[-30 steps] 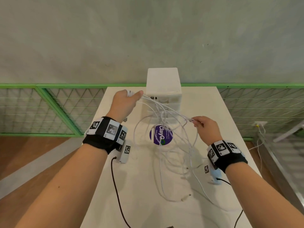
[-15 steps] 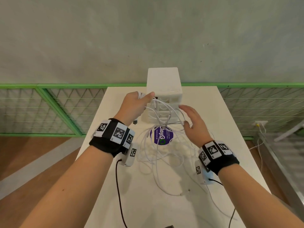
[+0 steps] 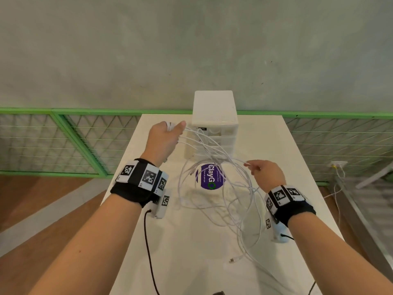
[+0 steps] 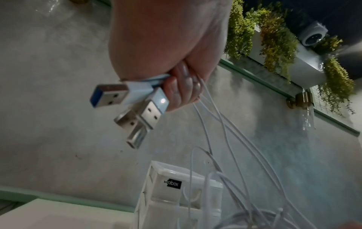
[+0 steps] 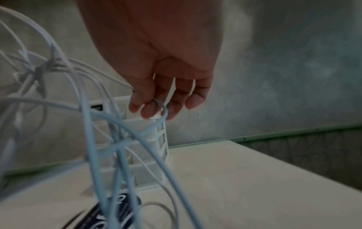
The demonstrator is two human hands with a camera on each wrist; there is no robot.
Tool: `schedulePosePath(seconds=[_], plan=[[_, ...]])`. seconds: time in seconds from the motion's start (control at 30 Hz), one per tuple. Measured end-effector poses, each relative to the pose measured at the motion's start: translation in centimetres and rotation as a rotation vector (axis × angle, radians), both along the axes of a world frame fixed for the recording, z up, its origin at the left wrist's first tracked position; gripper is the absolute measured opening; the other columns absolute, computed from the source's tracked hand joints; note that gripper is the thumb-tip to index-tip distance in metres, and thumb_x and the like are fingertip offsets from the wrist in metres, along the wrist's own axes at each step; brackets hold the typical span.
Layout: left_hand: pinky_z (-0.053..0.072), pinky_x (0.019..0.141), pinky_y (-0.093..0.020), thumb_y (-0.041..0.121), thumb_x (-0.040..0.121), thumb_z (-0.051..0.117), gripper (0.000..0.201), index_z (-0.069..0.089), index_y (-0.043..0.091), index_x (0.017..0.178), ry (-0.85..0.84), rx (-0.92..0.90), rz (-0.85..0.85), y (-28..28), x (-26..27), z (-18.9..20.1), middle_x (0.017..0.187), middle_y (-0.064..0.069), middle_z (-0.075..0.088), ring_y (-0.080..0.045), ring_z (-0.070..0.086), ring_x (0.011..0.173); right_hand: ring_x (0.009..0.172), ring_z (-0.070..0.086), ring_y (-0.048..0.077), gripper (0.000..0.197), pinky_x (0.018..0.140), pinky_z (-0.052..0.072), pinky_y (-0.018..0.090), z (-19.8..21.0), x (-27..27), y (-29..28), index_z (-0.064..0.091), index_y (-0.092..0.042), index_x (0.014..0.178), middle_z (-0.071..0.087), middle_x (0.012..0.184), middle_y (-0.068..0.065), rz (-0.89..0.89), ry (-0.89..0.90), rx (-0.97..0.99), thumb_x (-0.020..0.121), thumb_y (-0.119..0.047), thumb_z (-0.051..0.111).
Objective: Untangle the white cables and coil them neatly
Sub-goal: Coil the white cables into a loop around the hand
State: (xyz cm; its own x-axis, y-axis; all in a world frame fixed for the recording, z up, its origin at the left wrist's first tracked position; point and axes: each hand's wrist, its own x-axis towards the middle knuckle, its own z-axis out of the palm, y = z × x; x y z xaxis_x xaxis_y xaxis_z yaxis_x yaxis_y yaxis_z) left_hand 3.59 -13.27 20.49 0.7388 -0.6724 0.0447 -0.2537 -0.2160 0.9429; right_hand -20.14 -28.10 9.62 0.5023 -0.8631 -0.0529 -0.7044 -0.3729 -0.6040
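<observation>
In the head view, we see bare table (image 3: 191, 262) at lower centre and along the left edge, where a hand could pass. The white cables (image 3: 225, 201) spread as a loose tangle across the middle and down toward the lower right, with strands strung in the air between our left hand (image 3: 164, 139) and right hand (image 3: 266, 174), barring the way across. The white drawer box (image 3: 214, 116) stands at the table's far edge, upper centre, closing that side. A purple sticker (image 3: 209, 176) lies flat under the loops. To the right of the box the tabletop stays open.

Cables (image 3: 214, 188) on table (image 3: 287, 167), before drawer box (image 3: 214, 109)
</observation>
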Motion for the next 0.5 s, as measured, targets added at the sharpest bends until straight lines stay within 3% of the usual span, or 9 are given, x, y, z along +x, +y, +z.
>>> schedulePosePath(seconds=[0.07,0.17,0.27,0.33,0.4,0.5], plan=[[0.033,0.053,-0.026,0.041,0.09,0.061,0.044,0.04,0.015,0.061,-0.003,0.016,-0.023,-0.1,-0.7,-0.2,0.061,-0.003,0.046,-0.019,0.042,0.055,0.111,0.057,0.023,0.032,0.096,0.04,0.025,0.3,0.5,0.6,0.069,-0.014,0.109,0.064,0.121,0.006,0.09,-0.044,0.06,0.089,-0.002,0.046],[0.036,0.058,-0.03,0.045,0.09,0.059,0.05,0.053,-0.002,0.075,-0.07,0.038,-0.103,-0.3,-1.5,-0.4,0.068,-0.011,0.049,-0.02,0.044,0.06,0.119,0.048,0.014,0.046,0.099,0.028,0.015,2.7,1.3,2.0,0.065,-0.01,0.114,0.059,0.123,0.004,0.116,-0.36,0.109,0.085,0.01,0.035],[0.032,0.048,-0.029,0.045,0.091,0.057,0.046,0.054,0.001,0.078,-0.122,0.058,-0.154,-0.4,-2.4,-0.2,0.064,-0.008,0.047,-0.018,0.041,0.054,0.103,0.058,0.01,0.036,0.097,0.041,0.021,4.7,2.9,2.7,0.065,-0.016,0.109,0.066,0.108,0.001,0.134,-0.481,0.156,0.091,0.002,0.039],[0.031,0.046,-0.028,0.046,0.091,0.057,0.041,0.05,0.008,0.077,-0.116,0.051,-0.173,-0.6,-3.0,0.0,0.062,-0.004,0.045,-0.015,0.039,0.052,0.098,0.062,0.013,0.023,0.094,0.045,0.026,5.4,4.1,3.2,0.063,-0.015,0.112,0.068,0.106,0.004,0.213,-0.389,0.242,0.093,-0.012,0.051],[0.031,0.046,-0.028,0.043,0.091,0.057,0.041,0.044,0.01,0.07,-0.119,0.042,-0.191,-0.8,-3.5,0.1,0.062,-0.004,0.043,-0.015,0.039,0.052,0.097,0.062,0.016,0.028,0.087,0.044,0.025,5.5,5.0,3.8,0.064,-0.012,0.114,0.067,0.108,0.006,0.351,-0.183,0.275,0.091,-0.026,0.057],[0.027,0.049,-0.028,0.038,0.092,0.059,0.05,0.027,0.016,0.06,-0.14,0.024,-0.188,-0.8,-3.9,-0.1,0.06,-0.004,0.034,-0.017,0.034,0.056,0.075,0.06,0.017,0.028,0.073,0.043,0.025,5.0,5.6,4.6,0.073,-0.011,0.084,0.068,0.079,0.003,0.5,0.1,0.293,0.089,-0.034,0.059]])
